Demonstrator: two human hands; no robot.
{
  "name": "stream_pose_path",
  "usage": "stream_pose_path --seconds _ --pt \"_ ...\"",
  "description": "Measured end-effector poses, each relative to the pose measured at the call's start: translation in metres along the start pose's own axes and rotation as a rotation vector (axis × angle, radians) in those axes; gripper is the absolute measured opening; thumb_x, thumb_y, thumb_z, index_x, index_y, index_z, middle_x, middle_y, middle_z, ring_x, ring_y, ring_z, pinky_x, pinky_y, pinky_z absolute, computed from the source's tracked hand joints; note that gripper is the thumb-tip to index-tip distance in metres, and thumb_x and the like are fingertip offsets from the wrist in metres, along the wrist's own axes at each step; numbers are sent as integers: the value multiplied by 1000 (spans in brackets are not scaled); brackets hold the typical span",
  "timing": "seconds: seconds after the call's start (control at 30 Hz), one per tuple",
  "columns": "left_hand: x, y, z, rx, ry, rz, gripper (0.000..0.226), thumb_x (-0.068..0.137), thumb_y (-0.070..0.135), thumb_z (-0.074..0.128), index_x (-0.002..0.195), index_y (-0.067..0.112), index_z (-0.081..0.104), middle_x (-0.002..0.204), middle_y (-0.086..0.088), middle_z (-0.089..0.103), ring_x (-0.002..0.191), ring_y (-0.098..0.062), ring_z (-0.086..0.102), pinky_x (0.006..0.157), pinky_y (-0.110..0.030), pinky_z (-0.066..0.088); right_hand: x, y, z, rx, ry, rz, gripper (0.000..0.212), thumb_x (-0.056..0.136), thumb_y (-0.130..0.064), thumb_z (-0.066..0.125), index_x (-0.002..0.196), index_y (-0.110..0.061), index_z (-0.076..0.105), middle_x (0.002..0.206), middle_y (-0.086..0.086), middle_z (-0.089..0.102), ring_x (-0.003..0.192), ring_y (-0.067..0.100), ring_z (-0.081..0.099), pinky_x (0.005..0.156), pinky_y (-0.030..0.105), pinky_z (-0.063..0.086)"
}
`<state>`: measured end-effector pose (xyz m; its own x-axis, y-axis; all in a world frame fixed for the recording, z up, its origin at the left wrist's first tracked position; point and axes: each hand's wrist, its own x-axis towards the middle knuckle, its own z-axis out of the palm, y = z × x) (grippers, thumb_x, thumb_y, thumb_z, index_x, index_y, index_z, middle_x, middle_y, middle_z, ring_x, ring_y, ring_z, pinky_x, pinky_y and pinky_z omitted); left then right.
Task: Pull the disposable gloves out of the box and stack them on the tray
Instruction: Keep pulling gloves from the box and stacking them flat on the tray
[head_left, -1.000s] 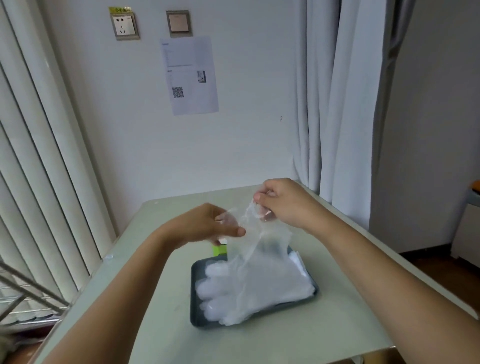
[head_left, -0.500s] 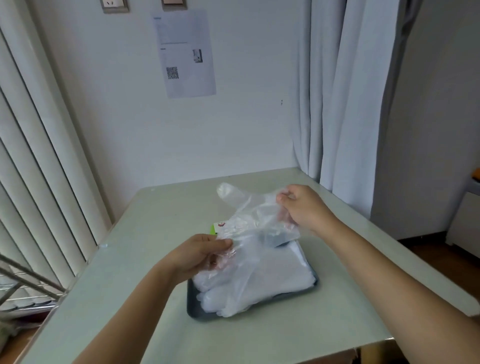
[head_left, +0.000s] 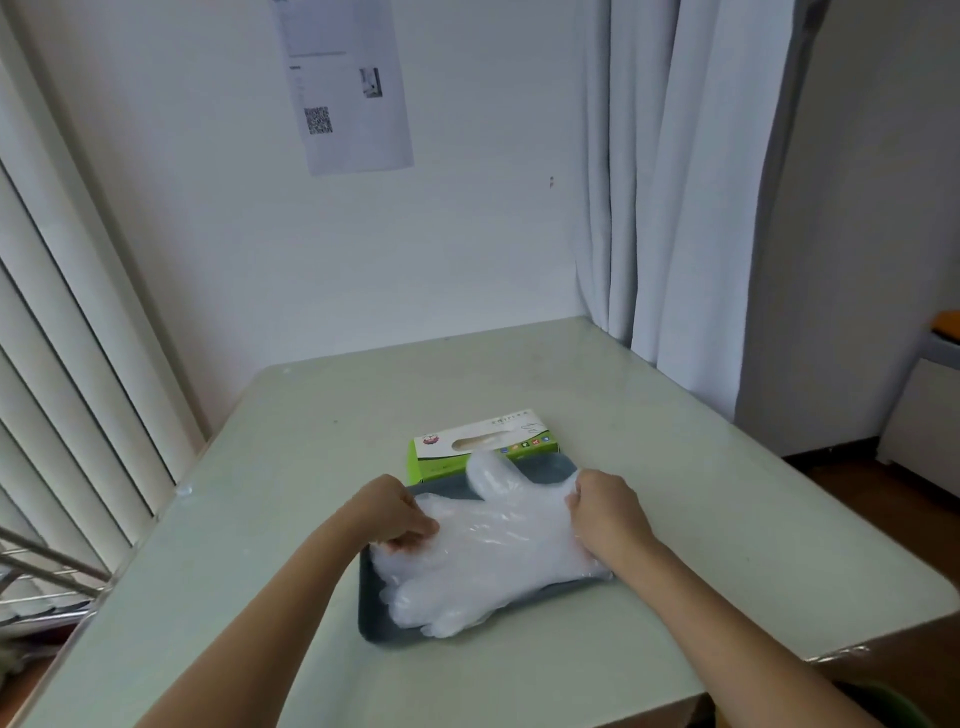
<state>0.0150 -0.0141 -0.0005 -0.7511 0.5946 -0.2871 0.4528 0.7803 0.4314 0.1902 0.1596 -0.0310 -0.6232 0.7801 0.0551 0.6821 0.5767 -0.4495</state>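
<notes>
We see left hand (head_left: 400, 512) and right hand (head_left: 605, 514) apart, both with fingers curled on the top clear thin plastic glove (head_left: 498, 545): left pinches its 9 o'clock edge, right its 3 o'clock edge. It lies flat on the pile of clear gloves (head_left: 441, 608) in the dark grey rectangular tray (head_left: 545, 467). At the tray's 12 o'clock, just beside it: the green-and-white cardboard glove box (head_left: 483, 441), on the pale green table (head_left: 311, 415).

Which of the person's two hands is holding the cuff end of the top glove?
The right hand, on the curtain side, grips the cuff of the top glove; the left hand pinches the opposite end.
</notes>
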Motion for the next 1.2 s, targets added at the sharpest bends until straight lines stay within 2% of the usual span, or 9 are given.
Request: stream_pose_path --seconds 0.1,0.17,0.27,0.37,0.5,0.63,0.77,0.9,1.2 --pt "-1 -1 -3 191 127 -88 21 79 32 68 78 13 60 70 1 64 65 -17 60 62 -25 49 1 -2 2 -39 0 -18 23 99 -21 40 106 -7 57 115 12 62 106 31 58 73 27 39" --pt "-5 3 -2 271 256 -56 28 85 38 62 97 13 58 97 -3 65 88 -22 59 70 -27 45 0 -3 2 -57 -4 -30 17 99 -20 40 99 -10 54 115 12 62 106 32 58 72 28 38" --pt "-18 19 10 235 390 232 49 93 37 55 135 13 47 138 -7 50 126 -25 46 99 -30 36 -1 -4 3 -77 -1 -48 13 99 -18 37 87 -14 40 114 12 61 102 31 58 68 26 32" --pt "-25 35 32 302 203 511 66 97 45 48 152 21 22 161 -1 13 149 -18 7 119 -34 7 -1 -6 3 -121 -3 -59 28 98 -15 38 70 -15 31 113 11 61 86 28 51 66 26 30" --pt "-24 40 62 373 -27 502 71 99 48 41 155 21 6 162 -1 -5 149 -17 -8 119 -39 -4 2 -7 0 -125 -29 -69 27 99 -17 39 72 -16 37 115 11 60 99 30 57 67 26 32" --pt "-30 42 72 341 -85 484 72 100 47 36 155 16 2 162 -4 -4 149 -18 -6 119 -39 -2 -2 -11 -3 -102 63 -92 25 101 -26 41 118 -9 47 120 11 56 109 30 55 74 30 37" --pt "-32 43 73 312 -88 468 72 100 47 35 155 14 1 162 -5 -4 149 -17 -6 120 -38 -1 -6 -14 9 -65 245 -384 33 97 -16 47 130 -10 46 133 7 44 126 25 42 101 29 36" --pt "-31 42 74 317 -88 481 73 100 49 33 154 15 -1 162 -3 -5 149 -15 -6 119 -36 -2 -15 -13 15 -56 -33 -520 52 101 -9 38 150 -15 23 159 -2 12 148 13 7 113 21 12" --pt "-30 12 67 374 -70 388 89 90 69 32 153 22 -10 161 2 -16 148 -17 -15 119 -47 -8 -7 -3 17 -238 -440 -427 68 99 -55 26 154 -24 -3 160 1 -13 147 21 -12 119 40 -5"
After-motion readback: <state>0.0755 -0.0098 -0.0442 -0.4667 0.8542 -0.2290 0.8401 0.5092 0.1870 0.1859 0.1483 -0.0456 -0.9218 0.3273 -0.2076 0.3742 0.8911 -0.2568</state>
